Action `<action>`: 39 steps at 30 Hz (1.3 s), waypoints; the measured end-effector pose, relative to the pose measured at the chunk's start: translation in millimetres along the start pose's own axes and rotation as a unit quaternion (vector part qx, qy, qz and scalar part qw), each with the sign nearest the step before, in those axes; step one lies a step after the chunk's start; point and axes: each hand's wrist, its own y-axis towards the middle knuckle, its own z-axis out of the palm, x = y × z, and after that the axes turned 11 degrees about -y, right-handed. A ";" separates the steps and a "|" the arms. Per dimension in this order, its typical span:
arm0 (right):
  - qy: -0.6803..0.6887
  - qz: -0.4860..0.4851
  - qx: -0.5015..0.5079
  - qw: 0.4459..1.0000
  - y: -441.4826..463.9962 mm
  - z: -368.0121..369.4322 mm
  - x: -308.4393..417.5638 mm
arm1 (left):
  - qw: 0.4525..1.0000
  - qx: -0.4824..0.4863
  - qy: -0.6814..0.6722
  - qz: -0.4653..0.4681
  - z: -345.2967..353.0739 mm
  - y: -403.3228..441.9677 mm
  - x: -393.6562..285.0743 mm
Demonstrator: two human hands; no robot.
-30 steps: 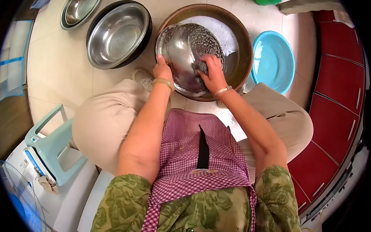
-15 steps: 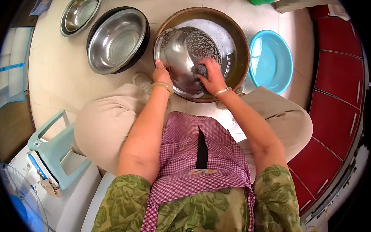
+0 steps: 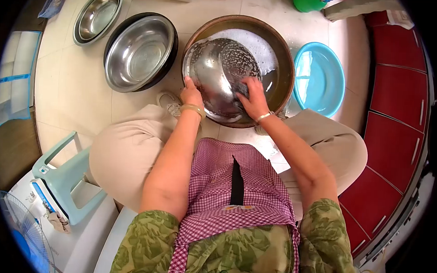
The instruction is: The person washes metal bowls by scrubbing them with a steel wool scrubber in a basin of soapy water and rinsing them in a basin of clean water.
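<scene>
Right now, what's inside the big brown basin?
Suds and a metal bowl, held by the left hand, with a dark scrubber under the right hand. Whatever lies beneath the bowl is covered.

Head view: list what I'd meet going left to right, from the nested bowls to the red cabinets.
Nested bowls → large metal basin → left hand → right hand → light-blue basin → red cabinets. Left out for overlapping the hands: brown basin and metal bowl.

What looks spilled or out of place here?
A shiny floor patch between the brown tub and blue basin looks like splashed water, though it may be glare. The metal bowl tilts, but the left hand grips its rim.
</scene>
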 end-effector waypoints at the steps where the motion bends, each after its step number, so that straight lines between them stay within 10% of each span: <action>1: -0.003 -0.006 -0.026 1.000 18.5 7.8 10.3 | 1.000 0.001 0.009 0.004 0.4 -3.2 -2.7; 19: -0.142 0.172 0.048 0.974 156.2 51.3 28.7 | 0.992 -0.065 0.090 0.067 -3.7 7.2 31.0; 23: -0.073 0.032 0.042 0.996 92.5 24.1 39.4 | 0.993 -0.070 0.059 0.074 -2.0 10.9 35.2; 31: -0.166 0.123 0.056 0.977 153.9 53.5 30.6 | 0.994 -0.051 0.058 0.074 -2.3 9.6 33.1; 39: 0.008 -0.026 -0.002 1.000 22.4 -11.5 28.0 | 0.997 -0.041 0.034 0.048 -2.2 11.8 36.4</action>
